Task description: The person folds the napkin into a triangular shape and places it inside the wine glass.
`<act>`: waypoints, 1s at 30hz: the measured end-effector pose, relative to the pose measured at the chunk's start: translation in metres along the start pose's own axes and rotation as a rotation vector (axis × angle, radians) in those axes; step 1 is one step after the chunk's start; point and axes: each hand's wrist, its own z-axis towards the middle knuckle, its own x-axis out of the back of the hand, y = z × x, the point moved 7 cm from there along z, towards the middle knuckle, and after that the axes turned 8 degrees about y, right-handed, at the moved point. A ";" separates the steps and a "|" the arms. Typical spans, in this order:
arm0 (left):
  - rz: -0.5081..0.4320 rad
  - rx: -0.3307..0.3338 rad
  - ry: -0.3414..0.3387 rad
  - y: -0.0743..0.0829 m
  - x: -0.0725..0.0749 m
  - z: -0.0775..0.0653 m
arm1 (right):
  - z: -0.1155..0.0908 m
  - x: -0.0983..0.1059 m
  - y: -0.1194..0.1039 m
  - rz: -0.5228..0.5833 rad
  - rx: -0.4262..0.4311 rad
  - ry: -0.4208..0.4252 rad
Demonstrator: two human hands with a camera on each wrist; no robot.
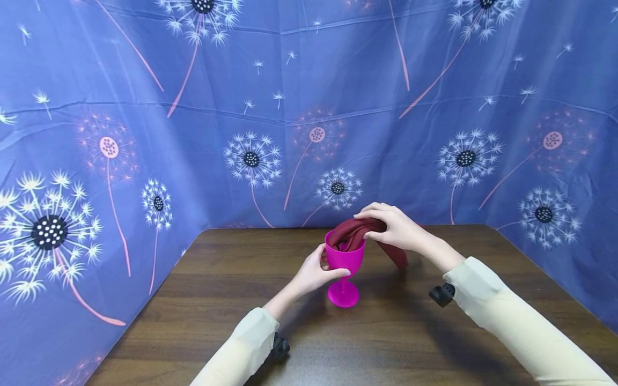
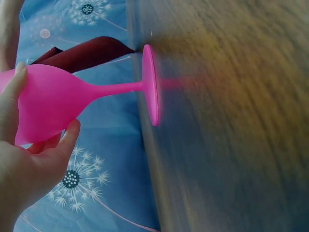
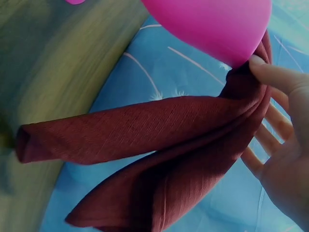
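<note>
A bright pink goblet [image 1: 345, 261] stands upright near the middle of the wooden table, its round foot low on the tabletop. My left hand [image 1: 314, 271] holds the goblet's bowl from the left, thumb across the front and fingers behind. Part of a dark red cloth napkin [image 1: 351, 231] is bunched inside the bowl. My right hand [image 1: 393, 228] grips the napkin just right of the rim, thumb on the near side. In the right wrist view, two loose ends of the napkin [image 3: 125, 128] hang outside the bowl, below the hand.
The brown wooden table [image 1: 217, 321] reaches back to a blue curtain [image 1: 289, 80] printed with dandelions, which also runs along both sides. Dark wrist cameras [image 1: 442, 294] sit at the cuffs of both cream sleeves.
</note>
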 end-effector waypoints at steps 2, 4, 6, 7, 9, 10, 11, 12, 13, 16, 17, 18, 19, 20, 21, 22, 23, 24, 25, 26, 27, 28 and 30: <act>-0.002 0.002 -0.003 -0.001 -0.001 0.000 | -0.005 0.001 0.003 0.004 -0.007 0.023; -0.005 0.002 -0.005 -0.002 -0.002 0.001 | -0.011 0.002 0.006 0.003 -0.010 0.042; -0.002 0.002 -0.005 -0.003 -0.002 0.001 | -0.017 0.002 0.008 -0.007 -0.019 0.063; -0.003 0.002 -0.005 -0.003 -0.002 0.001 | -0.020 0.002 0.010 -0.017 -0.030 0.074; 0.002 0.000 -0.003 -0.003 -0.003 0.000 | -0.025 0.000 0.015 -0.042 -0.059 0.097; 0.005 -0.001 -0.001 -0.003 -0.003 0.000 | -0.028 -0.001 0.018 -0.057 -0.082 0.109; 0.007 -0.002 0.001 -0.003 -0.003 0.000 | -0.031 -0.002 0.021 -0.071 -0.106 0.123; 0.008 -0.002 0.003 -0.003 -0.003 0.000 | -0.033 -0.003 0.024 -0.081 -0.132 0.135; 0.007 -0.003 0.004 -0.003 -0.003 0.000 | -0.036 -0.004 0.028 -0.089 -0.161 0.146; 0.002 -0.002 0.004 -0.003 -0.003 0.000 | -0.042 -0.006 0.035 -0.108 -0.227 0.184; -0.003 -0.003 0.005 -0.003 -0.003 0.000 | -0.044 -0.006 0.037 -0.111 -0.239 0.199; -0.004 -0.003 0.005 -0.003 -0.003 0.000 | -0.046 -0.005 0.038 -0.107 -0.250 0.214; -0.007 -0.002 0.005 -0.002 -0.003 0.000 | -0.047 -0.004 0.039 -0.107 -0.255 0.231; -0.009 -0.001 0.005 -0.002 -0.003 0.000 | -0.048 -0.003 0.040 -0.106 -0.256 0.247; -0.011 0.000 0.006 -0.002 -0.003 0.000 | -0.049 -0.002 0.041 -0.103 -0.252 0.265; -0.010 -0.001 0.008 -0.002 -0.002 0.000 | -0.049 -0.001 0.041 -0.095 -0.244 0.282; -0.010 -0.004 0.011 -0.001 -0.002 0.000 | -0.049 0.000 0.042 -0.083 -0.236 0.296; -0.011 -0.001 0.011 -0.001 -0.002 0.000 | -0.050 0.001 0.042 -0.073 -0.227 0.309; -0.015 -0.001 0.011 -0.001 -0.001 0.000 | -0.050 0.001 0.042 -0.068 -0.218 0.319; -0.017 -0.001 0.012 -0.001 -0.001 0.000 | -0.050 0.002 0.042 -0.062 -0.211 0.328; -0.018 -0.001 0.011 -0.001 -0.001 0.001 | -0.050 0.003 0.042 -0.056 -0.206 0.336; -0.022 -0.002 0.011 -0.001 -0.001 0.001 | -0.050 0.003 0.042 -0.050 -0.204 0.342; -0.024 0.004 0.009 -0.001 -0.001 0.001 | -0.050 0.005 0.043 -0.049 -0.208 0.357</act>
